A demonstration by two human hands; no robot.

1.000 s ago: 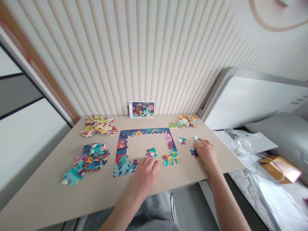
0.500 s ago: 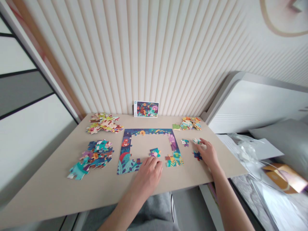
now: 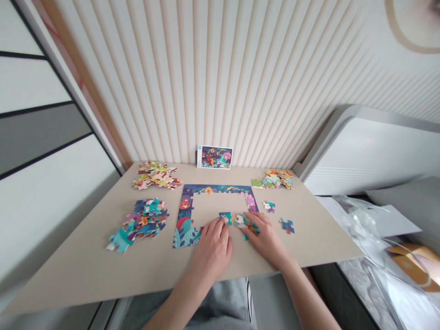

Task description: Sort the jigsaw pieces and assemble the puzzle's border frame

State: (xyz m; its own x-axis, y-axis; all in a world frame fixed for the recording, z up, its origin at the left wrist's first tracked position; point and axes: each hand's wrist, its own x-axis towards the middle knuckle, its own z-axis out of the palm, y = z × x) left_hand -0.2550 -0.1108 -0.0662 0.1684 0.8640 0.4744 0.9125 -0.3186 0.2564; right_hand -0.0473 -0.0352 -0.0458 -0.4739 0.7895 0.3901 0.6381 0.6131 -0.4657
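Observation:
A jigsaw border [image 3: 184, 214] lies on the table around a bare middle. My left hand [image 3: 215, 243] rests at its lower edge, fingers closed together on a teal and purple puzzle piece [image 3: 225, 217]. From the right, my right hand [image 3: 264, 236] pinches a light-coloured puzzle piece [image 3: 240, 221] just beside that one. My right fingers cover part of the border's lower right corner. Two loose pieces lie right of the border: a white and teal one [image 3: 269, 207] and a dark blue one [image 3: 287, 225].
Left of the border are a blue-teal pile of pieces [image 3: 144, 222] and a yellow-red pile [image 3: 156, 176]. An orange pile [image 3: 278, 178] sits at the back right. A picture card [image 3: 215, 157] leans against the ribbed wall. A bed with papers [image 3: 388, 215] adjoins the table's right side.
My right hand has moved left from the loose pieces to the border, bringing a light-coloured piece beside my left hand's piece. The dark blue piece is now uncovered. The view has shifted slightly.

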